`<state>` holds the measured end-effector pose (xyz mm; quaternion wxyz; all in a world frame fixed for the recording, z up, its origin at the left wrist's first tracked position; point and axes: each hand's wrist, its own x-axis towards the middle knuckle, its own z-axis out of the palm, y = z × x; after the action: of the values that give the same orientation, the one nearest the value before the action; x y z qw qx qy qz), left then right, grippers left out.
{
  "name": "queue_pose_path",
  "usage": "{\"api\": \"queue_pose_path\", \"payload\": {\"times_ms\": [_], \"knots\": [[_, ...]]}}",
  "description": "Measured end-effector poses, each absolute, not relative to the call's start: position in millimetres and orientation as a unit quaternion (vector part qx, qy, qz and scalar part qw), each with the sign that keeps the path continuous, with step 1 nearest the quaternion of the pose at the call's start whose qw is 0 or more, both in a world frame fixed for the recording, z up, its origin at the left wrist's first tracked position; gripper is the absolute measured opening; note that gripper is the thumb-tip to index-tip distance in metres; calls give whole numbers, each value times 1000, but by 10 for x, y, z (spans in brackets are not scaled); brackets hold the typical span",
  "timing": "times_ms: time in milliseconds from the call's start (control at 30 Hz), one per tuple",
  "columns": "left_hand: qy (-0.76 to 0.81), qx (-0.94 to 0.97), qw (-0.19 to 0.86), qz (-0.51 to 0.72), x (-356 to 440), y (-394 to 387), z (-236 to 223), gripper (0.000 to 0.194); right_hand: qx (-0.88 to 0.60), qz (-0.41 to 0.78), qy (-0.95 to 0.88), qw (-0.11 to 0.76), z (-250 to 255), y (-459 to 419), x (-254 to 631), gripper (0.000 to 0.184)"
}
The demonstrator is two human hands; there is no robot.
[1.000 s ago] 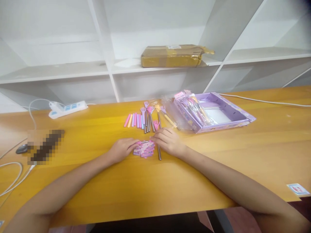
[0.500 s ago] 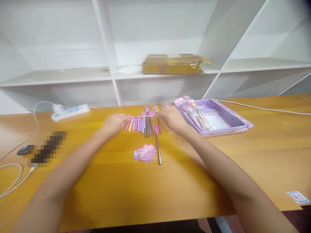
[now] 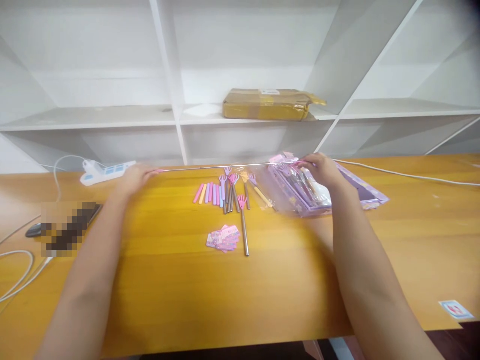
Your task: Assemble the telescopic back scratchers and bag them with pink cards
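A telescopic back scratcher [image 3: 225,166] is stretched out long between my hands, above the table. My left hand [image 3: 138,178] is closed on its pink end at the left. At the other end, my right hand [image 3: 321,167] pinches the pink part, in front of the purple tray. Beneath the rod lie several back scratchers with claw heads [image 3: 233,179] and metal tubes, beside a row of coloured handle sleeves [image 3: 210,194]. One pink-headed back scratcher [image 3: 245,232] lies nearer to me, alongside a fanned pile of pink cards [image 3: 224,238].
A purple tray [image 3: 375,200] with bagged back scratchers [image 3: 305,185] is at the right. Clear plastic bags lie near it. A power strip [image 3: 108,173], cables and a mouse [image 3: 34,230] are at the left. A cardboard box [image 3: 266,106] rests on the white shelf behind.
My hands have moved apart, the left to the left and the right to the right. The back scratcher between them has lengthened, and a yellow-headed one on the table has come into view.
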<state>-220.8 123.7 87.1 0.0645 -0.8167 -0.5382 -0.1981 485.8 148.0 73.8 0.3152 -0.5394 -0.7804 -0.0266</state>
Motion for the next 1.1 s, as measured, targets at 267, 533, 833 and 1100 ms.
{"api": "queue_pose_path", "payload": {"times_ms": [267,533,833,1100], "knots": [[-543,-814,79,-189,-2094,1212,938,58,-563,34,-759,325,719,1479,4881,30],[-543,-817,92,-172,-1967,1119,1118,58,-594,45,-698,397,793,1386,4916,25],[-565,-801,87,-176,-1952,1053,1260,56,-624,10,-691,365,1106,1247,4806,13],[-559,-803,113,-176,-1995,961,1323,54,-612,-88,-740,264,1232,1219,4649,16]]}}
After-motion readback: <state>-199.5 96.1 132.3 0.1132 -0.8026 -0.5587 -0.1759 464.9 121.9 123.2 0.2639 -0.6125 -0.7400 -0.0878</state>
